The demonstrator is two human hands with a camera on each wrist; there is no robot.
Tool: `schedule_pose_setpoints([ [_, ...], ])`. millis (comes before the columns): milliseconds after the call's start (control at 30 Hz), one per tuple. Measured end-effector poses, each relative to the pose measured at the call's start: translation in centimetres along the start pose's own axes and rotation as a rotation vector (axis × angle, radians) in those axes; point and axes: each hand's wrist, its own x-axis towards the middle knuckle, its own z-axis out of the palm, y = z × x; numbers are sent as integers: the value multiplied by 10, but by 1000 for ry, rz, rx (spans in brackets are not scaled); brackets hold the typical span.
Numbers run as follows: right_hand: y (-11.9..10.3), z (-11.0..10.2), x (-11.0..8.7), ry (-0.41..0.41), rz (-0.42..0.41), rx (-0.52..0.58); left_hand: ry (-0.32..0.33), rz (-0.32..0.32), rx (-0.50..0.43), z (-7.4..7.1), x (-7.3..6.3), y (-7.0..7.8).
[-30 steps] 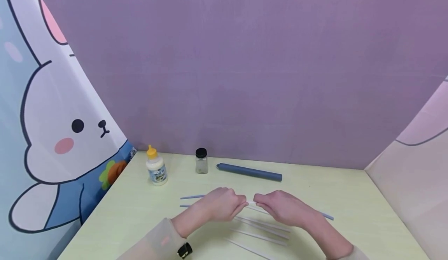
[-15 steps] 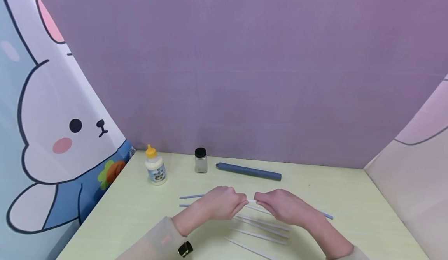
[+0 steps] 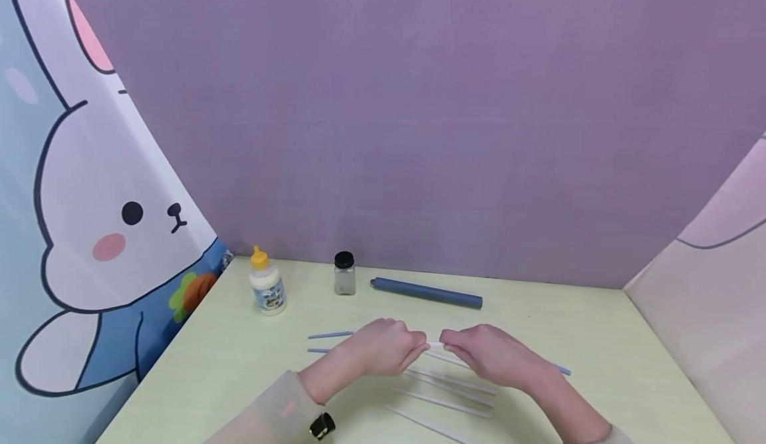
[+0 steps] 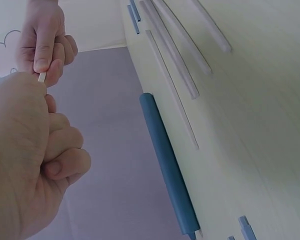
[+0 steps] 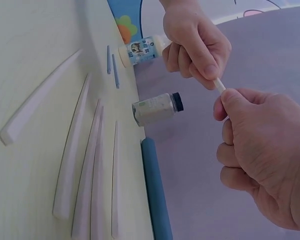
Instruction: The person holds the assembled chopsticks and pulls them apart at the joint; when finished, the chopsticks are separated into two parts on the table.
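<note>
Over the middle of the table my left hand (image 3: 385, 347) and right hand (image 3: 493, 356) face each other, a small gap between them. Both pinch one thin white stick (image 5: 219, 85) with thumb and forefinger. Only a short piece of that stick shows between the fingertips; the rest is hidden in the hands. The left wrist view shows the other fingers of my left hand (image 4: 37, 145) curled into the palm. Beneath the hands, several similar white sticks (image 3: 441, 403) lie on the table in loose, slanting rows.
Behind the hands lies a dark blue cylinder (image 3: 426, 293). A small jar (image 3: 344, 279) with a black lid and a white bottle (image 3: 268, 290) with a yellow nozzle stand at the back left. Thin blue sticks (image 3: 330, 335) lie left of the hands, another blue stick (image 3: 561, 369) right.
Both hands have shifted slightly to the right, still pinching the white stick. The things on the table lie as before.
</note>
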Motion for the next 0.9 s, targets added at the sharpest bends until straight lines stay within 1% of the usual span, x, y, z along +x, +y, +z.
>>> schedule_pose_setpoints([
  [233, 0, 1, -1, 13, 15, -9, 6, 2, 17, -1, 1, 0],
  [500, 2, 0, -3, 9, -7, -16, -5, 0, 19, 3, 1, 0],
  [700, 0, 0, -3, 14, -10, -16, 0, 1, 13, 1, 0, 1],
  [800, -2, -1, -2, 6, 2, -12, 7, 3, 20, 1, -1, 0],
  [900, -5, -3, 2, -8, 38, -2, 33, -3, 65, 0, -2, -2],
])
